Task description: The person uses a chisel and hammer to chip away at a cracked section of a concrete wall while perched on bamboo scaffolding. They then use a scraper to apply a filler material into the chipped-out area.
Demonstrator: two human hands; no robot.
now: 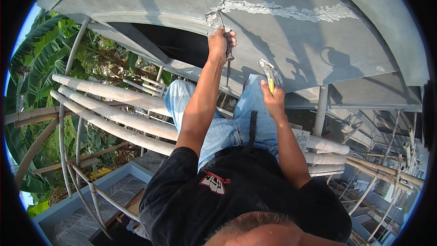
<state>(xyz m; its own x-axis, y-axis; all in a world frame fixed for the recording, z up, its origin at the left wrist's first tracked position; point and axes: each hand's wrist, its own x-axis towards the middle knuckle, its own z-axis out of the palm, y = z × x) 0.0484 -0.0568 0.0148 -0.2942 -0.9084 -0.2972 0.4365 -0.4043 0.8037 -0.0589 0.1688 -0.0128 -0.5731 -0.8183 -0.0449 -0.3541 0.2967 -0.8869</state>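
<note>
**Chisel [229, 53] set to the grey wall [159, 2], hammer [271, 83] held apart from it**

The rendered wall fills the upper part of the view, crossed by shadows. Below and left of it, thick bamboo poles [114, 92] form a scaffold platform, with broad banana leaves [41, 59] beyond. The person's jeans-clad legs [216, 141] show at the platform, facing the wall.

A rough, pale groove [291, 11] runs across the render, ragged along both edges. At its left end is the chisel, blade up against the broken patch, butt end pointing down. The left hand [217, 44] is wrapped around its shaft, fingers curled. The right hand [274, 102] grips the hammer's yellow handle, thumb lying along it; the hammer head stands near the chisel's butt, to its right, not touching.

The step in hand looks like chipping out the groove's left end, between blows. The next move would seem to call for a steady chisel and a square strike on its butt, clear of the left fingers.
</note>
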